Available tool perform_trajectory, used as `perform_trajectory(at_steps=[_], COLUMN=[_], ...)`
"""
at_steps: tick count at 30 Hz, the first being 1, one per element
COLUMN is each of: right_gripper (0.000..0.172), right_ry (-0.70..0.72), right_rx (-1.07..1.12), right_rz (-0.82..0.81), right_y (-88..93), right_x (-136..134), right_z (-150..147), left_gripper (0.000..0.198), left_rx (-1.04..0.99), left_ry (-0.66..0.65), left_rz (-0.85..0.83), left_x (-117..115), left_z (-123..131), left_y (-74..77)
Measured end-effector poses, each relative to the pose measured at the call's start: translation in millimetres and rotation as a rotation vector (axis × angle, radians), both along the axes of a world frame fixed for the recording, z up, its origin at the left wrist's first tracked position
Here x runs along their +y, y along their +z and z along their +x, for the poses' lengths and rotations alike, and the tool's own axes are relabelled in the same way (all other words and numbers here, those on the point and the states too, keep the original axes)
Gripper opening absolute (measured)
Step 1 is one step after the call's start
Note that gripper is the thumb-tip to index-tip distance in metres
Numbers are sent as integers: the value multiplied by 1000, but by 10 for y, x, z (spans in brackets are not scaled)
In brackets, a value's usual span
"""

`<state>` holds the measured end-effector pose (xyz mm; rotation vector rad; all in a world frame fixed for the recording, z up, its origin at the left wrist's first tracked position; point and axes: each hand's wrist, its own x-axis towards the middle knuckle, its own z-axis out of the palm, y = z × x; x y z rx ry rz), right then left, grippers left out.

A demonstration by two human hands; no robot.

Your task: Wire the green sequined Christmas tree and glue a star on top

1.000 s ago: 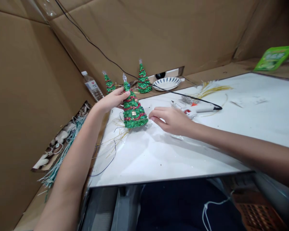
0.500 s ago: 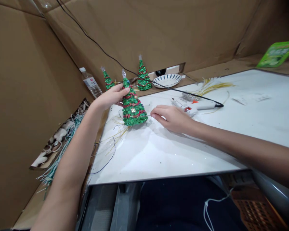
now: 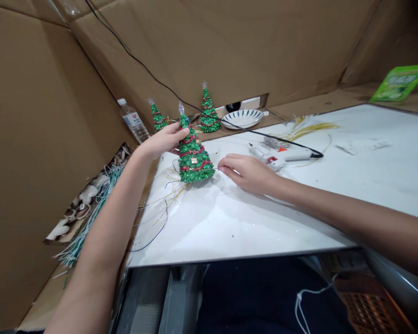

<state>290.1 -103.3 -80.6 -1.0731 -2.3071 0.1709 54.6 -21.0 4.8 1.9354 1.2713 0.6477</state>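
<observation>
My left hand [image 3: 167, 139] grips a small green glittery Christmas tree [image 3: 195, 162] near its top, fingers wrapped round its left side. The tree carries red garlands, a little gold box and a clear tip, and it leans slightly left above the white table [image 3: 244, 227]. Close to its lower right edge, my right hand [image 3: 245, 171] pinches a thin wire-like strand [image 3: 216, 169] that reaches the tree's base. Thumb and forefinger hide the strand's other end. Yellow and dark strands [image 3: 167, 199] lie below and left of the tree.
Behind stand two more trees [image 3: 209, 109] [image 3: 157, 116], a striped plate [image 3: 243, 118] and a water bottle [image 3: 134, 121]. A white glue gun [image 3: 282, 155] with a black cord lies beyond my right hand, near yellow strands [image 3: 308, 129]. Cardboard walls [image 3: 264, 46] enclose the back and left.
The view has shifted slightly, so things sit a little lower in the picture. Both hands keep their holds, on the tree and at the strand, with hardly any movement.
</observation>
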Motion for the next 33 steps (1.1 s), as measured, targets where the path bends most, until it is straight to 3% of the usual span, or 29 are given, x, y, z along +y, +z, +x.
perform_trajectory(at_steps=[33], right_gripper=[25], right_ry=[6], right_rx=[-13], right_rz=[17], right_y=[-33], right_x=[13], right_z=[-9], left_gripper=[33], left_rx=[26], left_ry=[3], left_rz=[8], left_x=[-5], left_z=[10], left_y=[1])
